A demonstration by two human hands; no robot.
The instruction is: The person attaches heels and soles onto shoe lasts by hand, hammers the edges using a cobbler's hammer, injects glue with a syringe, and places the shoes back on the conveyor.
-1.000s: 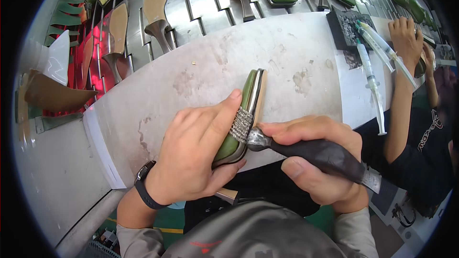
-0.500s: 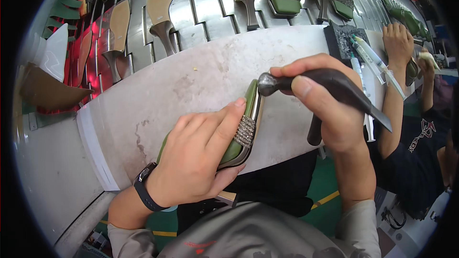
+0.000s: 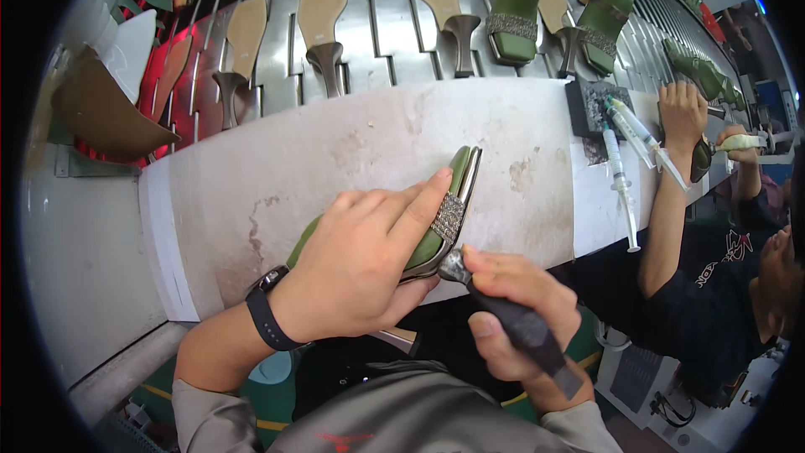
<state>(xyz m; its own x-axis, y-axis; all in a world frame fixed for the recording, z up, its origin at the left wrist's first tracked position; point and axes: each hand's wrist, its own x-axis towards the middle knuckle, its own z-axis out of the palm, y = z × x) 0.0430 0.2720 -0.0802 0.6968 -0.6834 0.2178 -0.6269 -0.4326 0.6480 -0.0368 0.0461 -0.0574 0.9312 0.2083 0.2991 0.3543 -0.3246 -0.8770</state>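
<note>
A green sandal [image 3: 424, 253] with a glittering strap lies tilted on its side near the worktable's front edge. My left hand [image 3: 356, 256] is wrapped over it, fingers across the upper and thumb beneath, hiding much of it. In my right hand [image 3: 528, 298] is a dark cobbler's hammer [image 3: 520, 323], gripped round its head, its flat wedge end pointing toward me. The hammer's round metal face is against or very close to the sole edge at the sandal's near end, just below the strap.
On the slatted metal conveyor [image 3: 369, 54] beyond the worktable [image 3: 335, 151] lie tan soles with heels [image 3: 323, 13] and green sandals [image 3: 511, 25]. Syringes [image 3: 620, 176] and a dark block [image 3: 587, 109] are at right. A co-worker's arm [image 3: 667, 193] reaches in there. A curved brown sheet [image 3: 105, 109] stands left.
My right hand has brought the hammer down and toward me, from the sandal's far tip to its near end. My left hand still holds the sandal; the view has shifted somewhat.
</note>
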